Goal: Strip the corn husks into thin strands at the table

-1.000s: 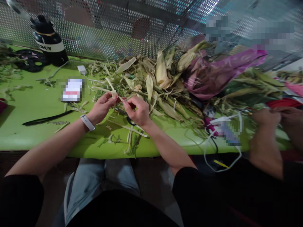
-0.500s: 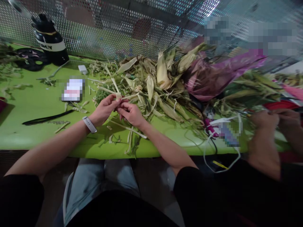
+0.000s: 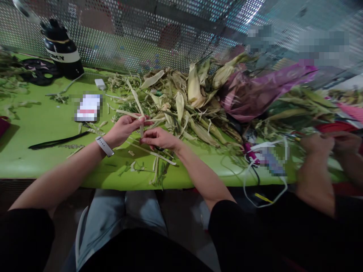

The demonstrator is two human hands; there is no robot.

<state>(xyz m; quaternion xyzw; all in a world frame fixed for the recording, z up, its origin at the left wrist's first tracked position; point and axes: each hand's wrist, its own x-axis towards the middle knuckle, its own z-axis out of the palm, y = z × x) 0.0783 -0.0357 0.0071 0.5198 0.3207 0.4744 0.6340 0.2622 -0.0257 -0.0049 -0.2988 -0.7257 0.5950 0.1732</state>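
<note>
Pale corn husk strips [image 3: 136, 99] cross between my fingers above the green table [image 3: 56, 158]. My left hand [image 3: 128, 127], with a light watch on its wrist, pinches them where they cross. Just below and to the right, my right hand [image 3: 159, 139] has its thumb and fingers closed on the lower end of a strip that hangs down from the crossing. Loose husk strips [image 3: 155, 153] lie on the table beneath my right hand. Behind both hands spreads a heap of dried corn husks [image 3: 195, 109].
A phone [image 3: 88, 107] lies left of my hands, with a black strap [image 3: 58, 140] nearer the edge. A black bottle [image 3: 62, 51] stands at the back left. To the right are a purple plastic bag [image 3: 244, 94], a white cable [image 3: 246, 190] and another person's hands [image 3: 317, 143].
My right hand came close against the left, then moved down, drawing a strip end downward below the crossing. My left hand stays pinched on the husk strips.
</note>
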